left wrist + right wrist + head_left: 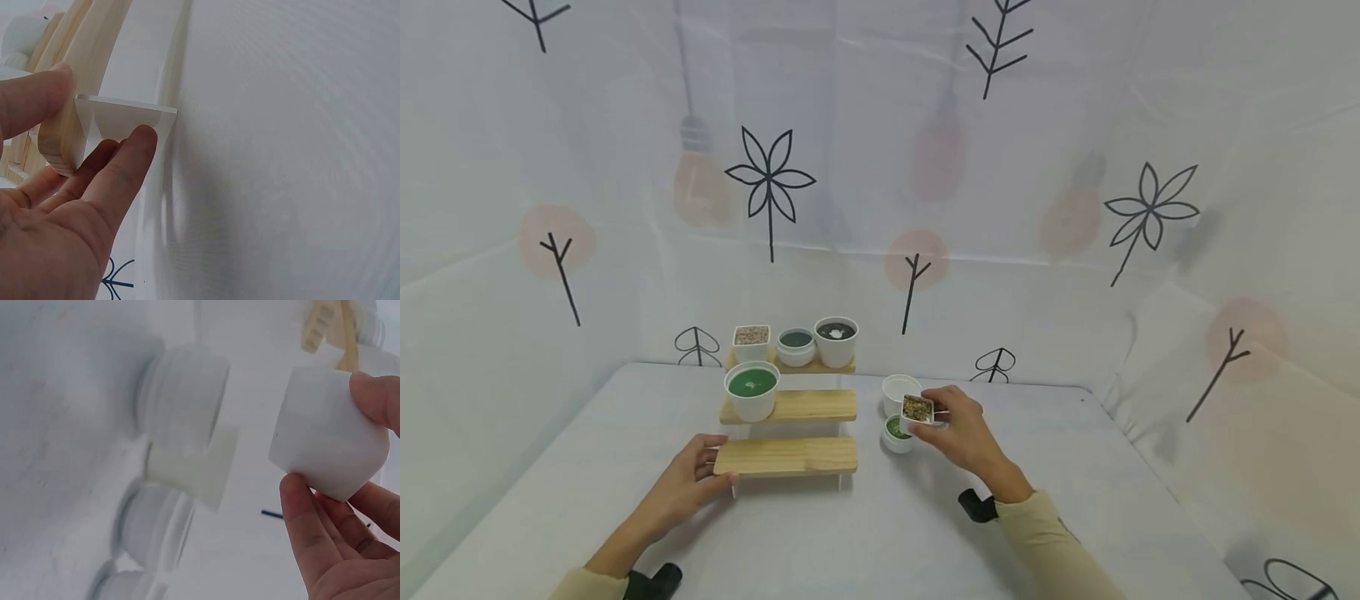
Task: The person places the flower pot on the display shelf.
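My right hand (962,429) grips a small square white pot (328,431) with greenish-brown granules inside, thumb on one side and fingers on the other. It is raised beside two round pots on the table: a white one (900,390) and a smaller one with green contents (895,442), which it partly overlaps in the head view. At the left end of the lowest wooden step of a tiered stand (786,457), my left hand (677,492) holds on. Its thumb (37,97) lies against the board, and its fingers reach to the clear leg (125,106).
On the middle step stands a white cup with green contents (752,407). The top step bears a square pot of beige granules (752,346), a low dark-green jar (796,353) and a dark-filled cup (837,350). A patterned white cloth (850,192) hangs behind.
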The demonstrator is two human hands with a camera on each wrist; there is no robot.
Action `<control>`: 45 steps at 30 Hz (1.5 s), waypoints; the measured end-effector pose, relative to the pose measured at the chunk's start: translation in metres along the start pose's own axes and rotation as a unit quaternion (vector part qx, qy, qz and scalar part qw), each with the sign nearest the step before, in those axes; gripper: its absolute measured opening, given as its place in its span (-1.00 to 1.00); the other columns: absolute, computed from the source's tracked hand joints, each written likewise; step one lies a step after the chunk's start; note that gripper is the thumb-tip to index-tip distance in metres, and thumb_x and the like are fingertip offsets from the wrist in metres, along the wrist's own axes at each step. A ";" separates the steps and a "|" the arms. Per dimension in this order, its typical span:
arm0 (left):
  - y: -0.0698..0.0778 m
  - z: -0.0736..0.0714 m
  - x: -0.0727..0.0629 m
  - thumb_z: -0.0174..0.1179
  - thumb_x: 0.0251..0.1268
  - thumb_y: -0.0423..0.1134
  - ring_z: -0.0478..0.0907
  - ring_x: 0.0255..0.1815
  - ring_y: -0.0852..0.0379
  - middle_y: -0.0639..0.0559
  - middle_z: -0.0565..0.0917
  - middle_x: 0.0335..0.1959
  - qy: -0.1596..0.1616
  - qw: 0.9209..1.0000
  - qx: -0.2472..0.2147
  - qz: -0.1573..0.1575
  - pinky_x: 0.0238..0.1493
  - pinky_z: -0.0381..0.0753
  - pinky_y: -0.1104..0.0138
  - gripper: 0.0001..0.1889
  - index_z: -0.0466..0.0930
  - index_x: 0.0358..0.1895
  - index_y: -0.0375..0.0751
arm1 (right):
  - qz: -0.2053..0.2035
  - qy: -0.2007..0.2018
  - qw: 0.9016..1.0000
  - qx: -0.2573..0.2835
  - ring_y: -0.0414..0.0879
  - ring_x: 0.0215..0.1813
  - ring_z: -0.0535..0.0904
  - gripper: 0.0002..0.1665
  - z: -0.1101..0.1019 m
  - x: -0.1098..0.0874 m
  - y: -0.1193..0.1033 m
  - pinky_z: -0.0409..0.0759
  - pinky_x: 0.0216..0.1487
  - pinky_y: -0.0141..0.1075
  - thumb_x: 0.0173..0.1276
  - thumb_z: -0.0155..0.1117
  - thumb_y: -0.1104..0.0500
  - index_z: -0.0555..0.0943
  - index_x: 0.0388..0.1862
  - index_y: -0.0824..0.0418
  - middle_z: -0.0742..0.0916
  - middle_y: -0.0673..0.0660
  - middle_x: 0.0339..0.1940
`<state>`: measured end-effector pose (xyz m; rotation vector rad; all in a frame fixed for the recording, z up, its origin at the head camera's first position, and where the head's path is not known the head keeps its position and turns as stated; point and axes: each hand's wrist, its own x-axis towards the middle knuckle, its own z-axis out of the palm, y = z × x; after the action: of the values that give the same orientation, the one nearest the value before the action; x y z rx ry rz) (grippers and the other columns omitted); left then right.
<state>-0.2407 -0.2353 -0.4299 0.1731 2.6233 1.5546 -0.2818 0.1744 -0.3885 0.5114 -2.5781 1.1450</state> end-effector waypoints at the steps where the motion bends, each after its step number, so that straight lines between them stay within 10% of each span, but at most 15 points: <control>1: 0.000 0.000 0.000 0.34 0.17 -0.13 0.46 0.21 -0.24 -0.41 0.44 0.20 0.000 1.000 0.000 -0.002 0.12 0.56 0.16 -0.24 0.14 0.32 -0.39 | 0.000 0.000 1.000 0.003 -0.08 -0.06 0.59 -0.35 0.001 0.001 -0.004 0.65 -0.02 -0.28 0.10 0.50 0.09 0.53 0.13 0.30 0.58 0.09 -0.04; 19: 0.001 -0.001 0.001 0.35 0.15 -0.07 0.42 0.24 -0.26 -0.39 0.43 0.22 0.000 1.000 0.002 -0.011 0.16 0.53 0.14 -0.22 0.15 0.32 -0.34 | -0.106 -0.035 0.993 0.045 -0.07 -0.04 0.58 -0.38 0.047 0.038 -0.064 0.64 -0.01 -0.34 0.10 0.50 0.12 0.53 0.11 0.35 0.57 0.11 -0.05; 45: -0.001 -0.001 0.001 0.35 0.15 -0.10 0.43 0.24 -0.25 -0.39 0.44 0.21 0.001 1.000 -0.005 -0.011 0.14 0.54 0.14 -0.23 0.15 0.32 -0.34 | -0.104 -0.053 0.990 0.078 -0.08 -0.08 0.59 -0.41 0.100 0.065 -0.094 0.60 -0.10 -0.51 0.13 0.49 0.12 0.52 0.09 0.32 0.57 0.12 -0.06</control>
<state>-0.2421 -0.2363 -0.4301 0.1398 2.6097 1.5620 -0.3107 0.0273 -0.3671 0.8762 -2.4597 1.2824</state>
